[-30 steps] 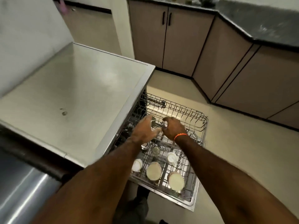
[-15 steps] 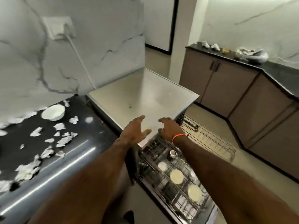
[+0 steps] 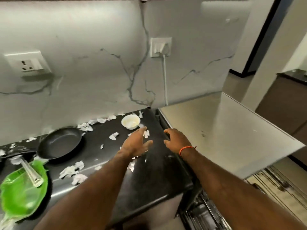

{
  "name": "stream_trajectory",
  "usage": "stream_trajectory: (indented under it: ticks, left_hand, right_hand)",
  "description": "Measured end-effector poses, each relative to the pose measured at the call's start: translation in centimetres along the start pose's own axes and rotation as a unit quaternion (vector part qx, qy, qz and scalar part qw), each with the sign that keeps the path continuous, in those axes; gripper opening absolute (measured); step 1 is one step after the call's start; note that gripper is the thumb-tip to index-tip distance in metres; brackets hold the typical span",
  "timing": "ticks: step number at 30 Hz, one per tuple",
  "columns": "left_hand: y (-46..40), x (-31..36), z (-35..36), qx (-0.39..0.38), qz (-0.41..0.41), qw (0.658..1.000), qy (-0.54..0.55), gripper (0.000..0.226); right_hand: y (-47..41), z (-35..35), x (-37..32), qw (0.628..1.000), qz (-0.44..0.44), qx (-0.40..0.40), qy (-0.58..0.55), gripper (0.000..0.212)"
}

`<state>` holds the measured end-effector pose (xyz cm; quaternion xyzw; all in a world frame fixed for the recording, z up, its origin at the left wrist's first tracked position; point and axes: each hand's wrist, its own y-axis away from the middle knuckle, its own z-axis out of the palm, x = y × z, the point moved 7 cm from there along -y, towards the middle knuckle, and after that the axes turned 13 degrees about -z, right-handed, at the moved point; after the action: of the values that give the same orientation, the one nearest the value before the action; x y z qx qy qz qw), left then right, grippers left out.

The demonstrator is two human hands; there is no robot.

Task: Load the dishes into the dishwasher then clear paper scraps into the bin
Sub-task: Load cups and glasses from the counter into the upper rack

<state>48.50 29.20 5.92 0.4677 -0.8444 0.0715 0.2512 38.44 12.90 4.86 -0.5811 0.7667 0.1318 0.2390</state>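
Observation:
A white bowl (image 3: pixel 130 121) stands near the wall on the black counter (image 3: pixel 154 176). Torn paper scraps (image 3: pixel 71 171) lie scattered over the counter. A black frying pan (image 3: pixel 59 142) sits left of the bowl. My left hand (image 3: pixel 137 143) hovers over the counter just in front of the bowl, fingers stretched, holding nothing. My right hand (image 3: pixel 176 140), with an orange band at the wrist, hangs beside it near the counter's right edge, fingers loosely bent and empty. The dishwasher's pulled-out rack (image 3: pixel 269 181) shows at the lower right, blurred.
The steel dishwasher top (image 3: pixel 232 133) adjoins the counter on the right. A green plate (image 3: pixel 21 191) with a metal utensil (image 3: pixel 31 171) across it lies at the lower left. A plug and white cable (image 3: pixel 164 77) run down the marble wall. Brown cabinets (image 3: pixel 282 103) stand far right.
The view swung left from the dishwasher rack to the counter. Both hands lifted out of the rack and moved over the counter toward the bowl.

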Motion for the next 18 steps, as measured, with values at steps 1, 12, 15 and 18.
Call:
stream_trajectory:
  ticks: [1, 12, 15, 18]
  left_hand:
    - [-1.1, -1.4, -0.9, 0.008, -0.01, 1.0, 0.002, 0.075]
    - [-12.0, -12.8, -4.3, -0.005, -0.078, 0.997, 0.009, 0.085]
    - [-14.5, -14.0, -3.6, -0.028, -0.086, 0.996, 0.011, 0.09]
    - [-16.6, -14.5, -2.6, -0.043, -0.09, 0.995, 0.016, 0.095]
  right_hand:
    - [-1.7, 0.8, -0.7, 1.0, -0.01, -0.005, 0.001, 0.054]
    - [-16.6, 8.5, -3.2, 0.997, -0.009, -0.075, 0.003, 0.074]
    - [-19.1, 9.6, -3.3, 0.996, 0.002, -0.086, 0.011, 0.086]
    - [-20.9, 10.7, -3.4, 0.994, 0.0, -0.106, 0.022, 0.083]
